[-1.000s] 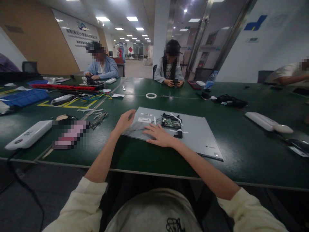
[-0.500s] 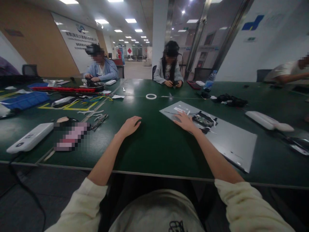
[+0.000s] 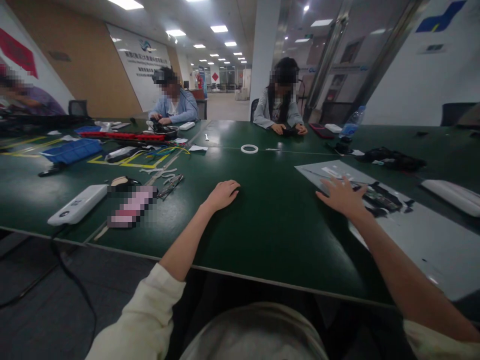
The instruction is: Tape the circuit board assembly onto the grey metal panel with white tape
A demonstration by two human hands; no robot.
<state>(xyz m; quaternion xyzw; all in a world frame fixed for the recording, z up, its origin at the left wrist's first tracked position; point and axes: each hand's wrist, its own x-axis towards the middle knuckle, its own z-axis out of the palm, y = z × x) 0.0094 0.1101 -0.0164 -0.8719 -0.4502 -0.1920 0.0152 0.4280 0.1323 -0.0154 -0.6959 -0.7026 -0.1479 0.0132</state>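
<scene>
My right hand (image 3: 343, 195) is over the left part of a flat grey panel (image 3: 423, 245), its fingers spread. Just beyond its fingers, a dark module with a circuit board (image 3: 386, 197) and white strips lies on the panel. Whether the fingertips press on the panel is hard to tell. My left hand (image 3: 224, 194) rests palm down on the green table (image 3: 270, 225), fingers loosely bent and holding nothing. A white ring, like a roll of tape (image 3: 249, 149), lies beyond my left hand.
At left are a pink phone (image 3: 133, 207), a white power bank-like box (image 3: 78, 205) with a cable, and a blue tray (image 3: 71, 151). Several people sit around the table. A water bottle (image 3: 352, 122) and black cloth-like bundle (image 3: 393, 158) lie at right.
The grey panel has slid to the right across the table, with my right hand moving along and its fingers spreading wider. The left hand stays on the table. The view has shifted somewhat.
</scene>
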